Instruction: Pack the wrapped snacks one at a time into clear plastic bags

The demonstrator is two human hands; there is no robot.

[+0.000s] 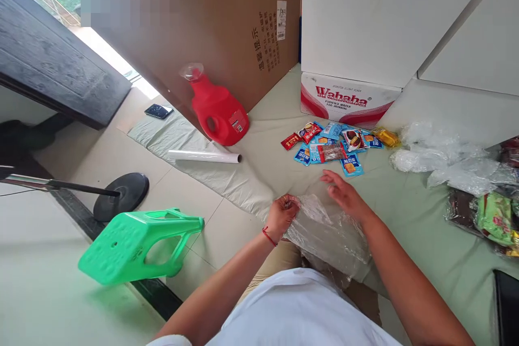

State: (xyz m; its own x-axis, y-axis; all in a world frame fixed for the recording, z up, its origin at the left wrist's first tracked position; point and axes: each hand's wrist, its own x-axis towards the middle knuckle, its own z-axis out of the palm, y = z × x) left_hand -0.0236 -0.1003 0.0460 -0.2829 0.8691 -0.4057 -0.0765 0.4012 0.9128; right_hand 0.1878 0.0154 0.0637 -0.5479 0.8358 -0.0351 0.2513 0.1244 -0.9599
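Note:
A clear plastic bag [328, 232] hangs over my lap at the edge of the cloth-covered surface. My left hand [285, 212], with a red string round the wrist, pinches the bag's upper left corner. To the right, my right hand [343, 193] hovers above the bag with its fingers apart and nothing in them. Just beyond that hand lies a loose pile of small snack packets [330, 148] in blue, red and white wrappers. A gold packet [386, 137] sits at the pile's right end.
Crumpled clear bags [446, 157] and a green snack packet [495, 217] lie on the right. A red jug [221, 111] and a white roll [205, 157] are at the left. Behind stand a Wahaha carton [348, 100] and a brown carton [227, 27]. A green stool [133, 246] is on the floor.

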